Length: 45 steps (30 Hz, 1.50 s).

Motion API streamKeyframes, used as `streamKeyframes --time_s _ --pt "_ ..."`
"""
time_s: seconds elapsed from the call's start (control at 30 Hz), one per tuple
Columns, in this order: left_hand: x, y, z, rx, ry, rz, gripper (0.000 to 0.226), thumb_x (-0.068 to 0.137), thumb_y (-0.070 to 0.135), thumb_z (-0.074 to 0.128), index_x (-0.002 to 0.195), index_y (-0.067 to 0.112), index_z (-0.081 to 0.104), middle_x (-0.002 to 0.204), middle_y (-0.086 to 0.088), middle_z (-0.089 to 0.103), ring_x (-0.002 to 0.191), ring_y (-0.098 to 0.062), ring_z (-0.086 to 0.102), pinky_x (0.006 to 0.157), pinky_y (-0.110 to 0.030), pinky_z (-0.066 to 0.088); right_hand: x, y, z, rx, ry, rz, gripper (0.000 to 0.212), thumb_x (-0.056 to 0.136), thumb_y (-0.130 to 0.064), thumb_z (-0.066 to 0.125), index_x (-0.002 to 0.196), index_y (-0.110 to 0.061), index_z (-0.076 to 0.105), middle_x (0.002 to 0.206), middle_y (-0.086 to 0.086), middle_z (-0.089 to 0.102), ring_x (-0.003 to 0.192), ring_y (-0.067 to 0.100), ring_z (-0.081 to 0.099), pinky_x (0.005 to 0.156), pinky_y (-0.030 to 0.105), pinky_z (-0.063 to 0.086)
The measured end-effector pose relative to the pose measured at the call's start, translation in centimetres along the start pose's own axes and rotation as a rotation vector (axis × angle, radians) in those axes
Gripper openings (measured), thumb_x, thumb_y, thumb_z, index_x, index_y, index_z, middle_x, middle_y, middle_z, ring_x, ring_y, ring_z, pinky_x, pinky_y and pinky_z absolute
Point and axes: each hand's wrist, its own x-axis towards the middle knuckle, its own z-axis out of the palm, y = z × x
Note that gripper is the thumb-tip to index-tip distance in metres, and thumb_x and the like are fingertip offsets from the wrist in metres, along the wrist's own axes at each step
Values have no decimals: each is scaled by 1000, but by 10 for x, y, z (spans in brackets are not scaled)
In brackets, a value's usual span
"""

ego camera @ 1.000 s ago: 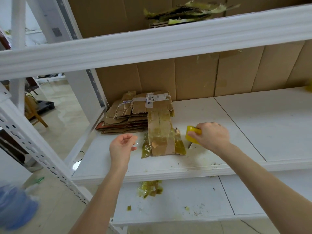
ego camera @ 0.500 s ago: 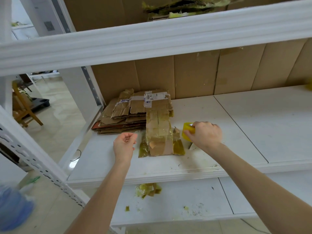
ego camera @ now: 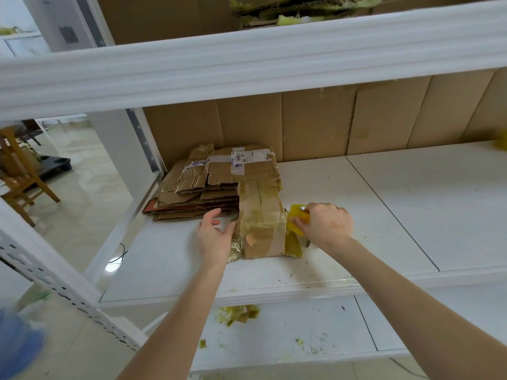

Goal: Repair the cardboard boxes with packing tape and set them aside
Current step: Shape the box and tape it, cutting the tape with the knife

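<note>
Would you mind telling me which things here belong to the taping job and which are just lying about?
Job: box; tape dispenser in right hand; flattened box stack.
Lying about: tape scraps on lower shelf; chair; cardboard on top shelf.

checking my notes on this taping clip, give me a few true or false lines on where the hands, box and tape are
1. The right hand grips a yellow tape dispenser. True.
2. The small box lies on the lower shelf. False: it lies on the shelf above; tape scraps lie on the lower shelf.
3. A pile of flat cardboard sits behind and left of the small box. True.
4. The left hand rests on that pile. False: it is at the box's left side.
</note>
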Motion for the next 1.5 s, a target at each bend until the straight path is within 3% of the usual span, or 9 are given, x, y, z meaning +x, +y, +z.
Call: streamKeyframes --time_s 0.1,0.2,0.27,0.33,0.5,0.73,0.9,1.1,1.5 --pt "-26 14 -9 77 165 518 28 89 3 58 114 12 65 107 1 50 92 -16 56 78 -22 49 -1 2 0 24 0 3 48 90 -64 43 102 -23 64 93 0 67 90 24 61 72 31 36" --pt "-53 27 7 344 -23 906 37 91 1 50 124 11 62 123 -5 58 113 -18 55 97 -21 41 -2 3 -1 60 -8 2 48 90 -65 44 103 -23 64 95 1 67 92 24 61 72 31 35" --pt "-60 25 23 574 -191 899 48 97 3 42 144 14 40 150 -1 39 140 -16 31 117 -28 15 -3 3 0 74 -25 -8 49 90 -65 44 104 -23 64 98 2 68 96 24 61 75 32 37" --pt "-56 20 33 705 -248 828 51 103 10 32 152 17 18 159 4 16 147 -11 7 116 -26 -10 -4 7 -1 106 -11 -13 48 89 -65 45 102 -23 64 98 2 68 96 24 61 78 32 37" --pt "-56 7 43 780 -226 805 55 103 11 32 152 21 10 160 7 7 147 -7 2 112 -23 -17 -9 32 -5 136 44 -5 46 86 -62 50 107 -24 66 94 2 69 94 25 61 79 33 35" --pt "-59 14 46 622 -275 864 51 100 5 38 148 19 28 155 5 27 145 -7 17 113 -18 -11 -17 49 -6 130 63 8 48 87 -61 50 113 -24 66 96 2 69 95 24 61 85 34 38" --pt "-53 15 37 478 -250 775 40 96 2 48 134 13 53 141 -4 51 134 -20 42 115 -28 21 -17 41 -7 156 56 -40 50 88 -62 50 119 -26 64 102 2 68 100 23 59 89 35 38" --pt "-54 17 43 519 -283 820 44 98 0 42 140 14 45 147 -2 43 140 -15 32 119 -29 13 -15 48 -12 171 49 -44 50 88 -61 52 125 -28 62 110 4 67 108 22 56 93 35 37" --pt "-51 20 33 461 -286 781 44 93 -4 50 134 12 53 141 -1 50 136 -14 39 117 -28 17 -39 40 6 257 32 -163 48 89 -59 52 118 -24 65 116 -1 66 117 20 51 95 33 34"
